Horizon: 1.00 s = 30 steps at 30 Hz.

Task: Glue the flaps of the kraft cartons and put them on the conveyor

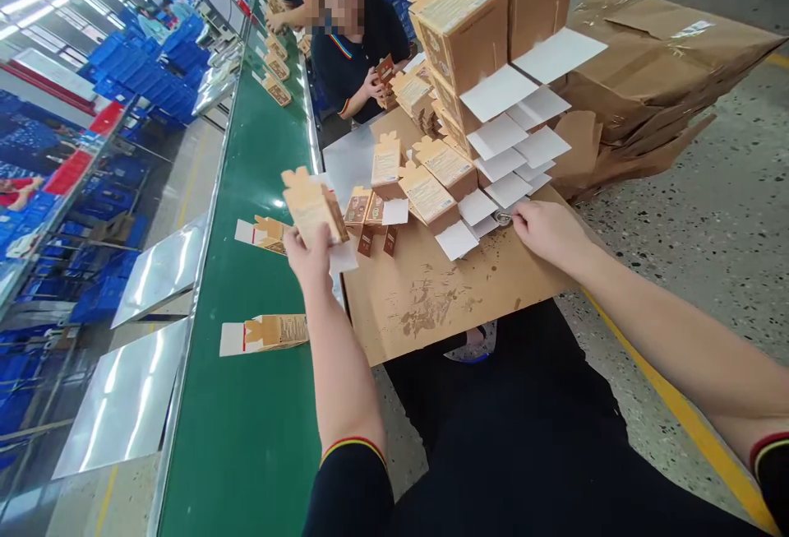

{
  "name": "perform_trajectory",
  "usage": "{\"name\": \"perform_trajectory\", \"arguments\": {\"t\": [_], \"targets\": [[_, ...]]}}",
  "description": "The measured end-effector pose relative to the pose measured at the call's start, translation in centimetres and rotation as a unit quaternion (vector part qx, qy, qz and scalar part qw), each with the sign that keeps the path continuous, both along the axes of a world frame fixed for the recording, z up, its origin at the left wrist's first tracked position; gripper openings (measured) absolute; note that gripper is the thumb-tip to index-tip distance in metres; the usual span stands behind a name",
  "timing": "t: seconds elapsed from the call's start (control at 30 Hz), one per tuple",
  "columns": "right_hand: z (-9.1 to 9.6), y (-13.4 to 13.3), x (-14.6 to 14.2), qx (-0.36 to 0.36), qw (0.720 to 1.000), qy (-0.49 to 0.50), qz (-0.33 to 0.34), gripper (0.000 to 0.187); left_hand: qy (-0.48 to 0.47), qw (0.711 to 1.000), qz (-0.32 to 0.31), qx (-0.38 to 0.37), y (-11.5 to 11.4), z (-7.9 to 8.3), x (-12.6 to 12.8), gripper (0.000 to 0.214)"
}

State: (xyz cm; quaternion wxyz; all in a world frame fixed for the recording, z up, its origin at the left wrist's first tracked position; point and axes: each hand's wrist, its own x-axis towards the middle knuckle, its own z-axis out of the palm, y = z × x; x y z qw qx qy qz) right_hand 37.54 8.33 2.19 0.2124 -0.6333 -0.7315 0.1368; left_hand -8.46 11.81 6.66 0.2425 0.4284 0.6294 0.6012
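Note:
My left hand [310, 257] is closed around a small tan carton [308, 206] and holds it above the edge of the green belt. The carton's notched flaps stick up, and a white flap hangs at its lower end. My right hand [547, 229] is closed at the right of the cardboard-topped table [394, 340], fingertips beside a small round shiny object [503, 217]. Whether they grip it is unclear. Just beyond stands a stack of brown cartons [468, 27] with white flaps jutting out. Several more cartons [430, 194] lie between my hands.
On the green conveyor belt [246, 430] lie a carton [274, 331] and another carton [269, 233]. A co-worker [363, 52] handles cartons across the table. Brown cardboard bundles [653, 85] are on the floor at right. Metal side plates [123, 389] flank the belt.

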Motion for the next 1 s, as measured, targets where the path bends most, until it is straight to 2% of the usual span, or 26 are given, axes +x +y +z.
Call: {"name": "perform_trajectory", "arguments": {"t": [0.07,0.17,0.2,0.27,0.37,0.47,0.57,0.63,0.73,0.83,1.0], "targets": [[-0.1,0.6,0.1,-0.012,1.000,-0.004,0.012,0.022,-0.074,0.997,-0.027,0.008,-5.7,-0.6,0.5,0.080],[0.0,-0.5,0.9,0.003,1.000,0.011,0.010,0.019,-0.153,0.985,-0.082,-0.024,-13.1,-2.3,3.6,0.084],[0.0,-1.5,1.0,0.023,0.999,0.031,0.004,0.017,-0.170,0.981,-0.088,-0.040,-14.8,-3.0,5.0,0.083],[-0.2,-4.4,0.5,0.063,0.993,0.099,0.001,0.014,-0.190,0.976,-0.086,-0.069,-16.7,-4.4,7.4,0.082],[-1.1,-9.7,-2.5,0.049,0.972,0.222,0.060,0.017,-0.185,0.974,-0.080,-0.102,-16.6,-6.2,9.4,0.082],[-3.0,-13.4,-7.1,0.007,0.957,0.260,0.131,0.021,-0.170,0.974,-0.090,-0.122,-15.4,-6.8,9.6,0.080],[-4.9,-14.0,-11.0,-0.005,0.957,0.223,0.183,0.025,-0.160,0.974,-0.107,-0.123,-14.8,-6.7,9.5,0.079],[-5.8,-13.4,-12.3,-0.006,0.960,0.187,0.207,0.027,-0.156,0.974,-0.111,-0.122,-14.8,-6.6,9.7,0.079],[-6.5,-12.6,-12.7,-0.002,0.959,0.152,0.238,0.031,-0.150,0.976,-0.103,-0.122,-14.9,-6.5,10.1,0.082],[-6.4,-12.5,-12.3,0.010,0.954,0.154,0.257,0.033,-0.137,0.978,-0.100,-0.118,-15.1,-6.7,10.4,0.084],[-5.0,-13.1,-10.0,0.024,0.954,0.218,0.205,0.026,-0.078,0.987,-0.078,-0.118,-16.1,-7.8,11.1,0.094]]}}
